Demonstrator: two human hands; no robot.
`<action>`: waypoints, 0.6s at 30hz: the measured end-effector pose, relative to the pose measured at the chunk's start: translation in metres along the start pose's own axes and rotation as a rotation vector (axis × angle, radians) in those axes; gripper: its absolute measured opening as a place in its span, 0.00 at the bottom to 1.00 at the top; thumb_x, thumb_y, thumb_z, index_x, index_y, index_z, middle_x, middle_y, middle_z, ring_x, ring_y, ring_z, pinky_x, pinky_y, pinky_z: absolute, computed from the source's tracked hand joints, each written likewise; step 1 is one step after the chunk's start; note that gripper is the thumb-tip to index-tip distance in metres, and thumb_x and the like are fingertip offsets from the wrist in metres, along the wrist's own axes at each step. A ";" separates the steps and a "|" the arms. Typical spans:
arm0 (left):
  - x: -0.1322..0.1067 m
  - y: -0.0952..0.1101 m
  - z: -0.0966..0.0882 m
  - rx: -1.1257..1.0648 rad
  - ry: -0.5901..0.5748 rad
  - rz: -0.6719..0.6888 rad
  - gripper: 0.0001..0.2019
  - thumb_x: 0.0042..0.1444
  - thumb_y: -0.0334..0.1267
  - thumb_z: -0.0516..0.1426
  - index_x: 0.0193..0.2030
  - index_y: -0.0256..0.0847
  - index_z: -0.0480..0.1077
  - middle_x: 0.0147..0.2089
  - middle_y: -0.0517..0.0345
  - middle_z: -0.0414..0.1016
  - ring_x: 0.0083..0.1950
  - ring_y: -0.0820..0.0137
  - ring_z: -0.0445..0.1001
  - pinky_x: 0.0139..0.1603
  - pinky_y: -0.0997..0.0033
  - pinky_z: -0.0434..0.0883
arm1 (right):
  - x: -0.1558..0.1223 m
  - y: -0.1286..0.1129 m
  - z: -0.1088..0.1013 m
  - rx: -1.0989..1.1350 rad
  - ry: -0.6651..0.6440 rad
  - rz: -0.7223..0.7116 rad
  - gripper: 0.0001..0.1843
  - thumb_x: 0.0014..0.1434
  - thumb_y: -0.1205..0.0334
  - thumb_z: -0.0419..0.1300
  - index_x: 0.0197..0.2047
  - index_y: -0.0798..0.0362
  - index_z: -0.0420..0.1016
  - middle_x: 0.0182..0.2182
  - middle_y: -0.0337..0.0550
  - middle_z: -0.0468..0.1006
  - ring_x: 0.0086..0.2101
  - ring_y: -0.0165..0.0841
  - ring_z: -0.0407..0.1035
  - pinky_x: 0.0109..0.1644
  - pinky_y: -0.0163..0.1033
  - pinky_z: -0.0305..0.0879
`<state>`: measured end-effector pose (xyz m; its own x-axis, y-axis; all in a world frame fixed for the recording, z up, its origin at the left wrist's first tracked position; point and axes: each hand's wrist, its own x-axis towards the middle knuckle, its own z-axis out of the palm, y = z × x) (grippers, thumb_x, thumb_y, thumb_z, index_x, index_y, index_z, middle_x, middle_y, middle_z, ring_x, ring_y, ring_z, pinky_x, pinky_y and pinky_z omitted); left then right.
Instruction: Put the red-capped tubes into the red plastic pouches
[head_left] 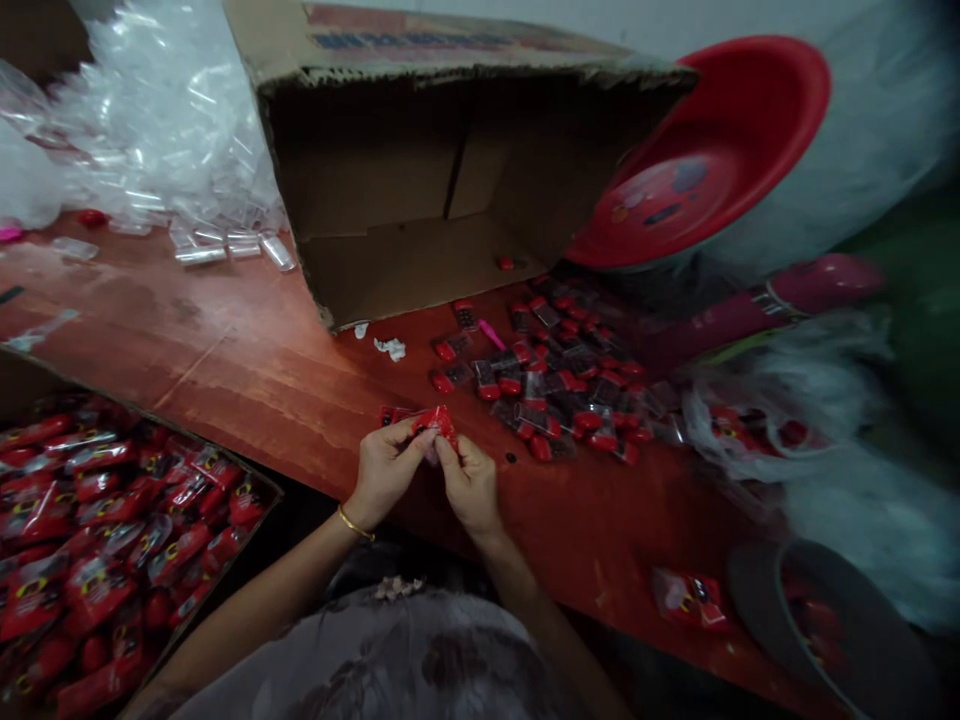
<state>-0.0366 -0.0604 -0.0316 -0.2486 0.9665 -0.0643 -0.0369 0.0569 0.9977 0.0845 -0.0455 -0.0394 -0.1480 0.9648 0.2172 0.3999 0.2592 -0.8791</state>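
Both hands meet at the near edge of the red-brown table. My left hand, with a gold bangle on the wrist, and my right hand pinch one small red packet in clear wrap between their fingertips. Just beyond lies a heap of several small red-capped items in clear sleeves. A tiny dark bit lies on the table by my right hand.
An open cardboard box lies on its side behind the heap. A red plastic basin leans at the right. Clear plastic sleeves pile up at back left. A carton of filled red packets stands at lower left. One packet lies beside a grey bowl.
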 end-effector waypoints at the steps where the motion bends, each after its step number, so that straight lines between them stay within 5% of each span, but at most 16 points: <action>1: 0.000 -0.002 0.000 -0.033 0.013 -0.032 0.11 0.49 0.43 0.61 0.25 0.39 0.77 0.24 0.59 0.76 0.27 0.72 0.71 0.32 0.74 0.68 | 0.000 0.000 0.001 -0.028 0.006 -0.020 0.19 0.61 0.55 0.51 0.20 0.51 0.63 0.16 0.36 0.65 0.20 0.28 0.59 0.24 0.34 0.58; 8: 0.002 0.011 -0.003 -0.424 0.073 -0.301 0.19 0.35 0.50 0.68 0.28 0.34 0.77 0.25 0.58 0.76 0.25 0.75 0.69 0.29 0.76 0.68 | 0.011 -0.004 0.001 -0.134 -0.122 -0.118 0.17 0.64 0.54 0.46 0.25 0.47 0.64 0.22 0.39 0.70 0.25 0.34 0.66 0.29 0.40 0.64; 13: 0.016 0.024 -0.017 -0.481 0.144 -0.368 0.20 0.29 0.47 0.70 0.25 0.34 0.74 0.21 0.62 0.73 0.21 0.79 0.66 0.23 0.80 0.66 | 0.053 -0.002 -0.016 -0.218 -0.283 -0.242 0.17 0.65 0.59 0.42 0.42 0.48 0.72 0.39 0.43 0.78 0.40 0.36 0.71 0.44 0.41 0.68; 15: 0.022 0.026 -0.022 -0.534 0.137 -0.416 0.21 0.30 0.47 0.70 0.26 0.34 0.72 0.22 0.61 0.73 0.21 0.79 0.68 0.22 0.80 0.66 | 0.080 0.008 -0.026 -0.326 -0.274 -0.272 0.17 0.63 0.62 0.45 0.49 0.54 0.71 0.49 0.49 0.74 0.49 0.40 0.66 0.54 0.47 0.61; 18: 0.027 0.029 -0.026 -0.603 0.087 -0.477 0.19 0.34 0.45 0.70 0.28 0.35 0.70 0.25 0.59 0.74 0.24 0.77 0.71 0.24 0.79 0.69 | 0.114 0.029 -0.036 -0.758 -0.350 -0.344 0.23 0.57 0.66 0.52 0.56 0.57 0.68 0.57 0.52 0.68 0.51 0.47 0.63 0.55 0.53 0.56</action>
<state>-0.0693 -0.0390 -0.0050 -0.1477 0.8472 -0.5103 -0.6738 0.2915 0.6789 0.1120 0.0733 -0.0250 -0.5865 0.7928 0.1659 0.7535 0.6092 -0.2474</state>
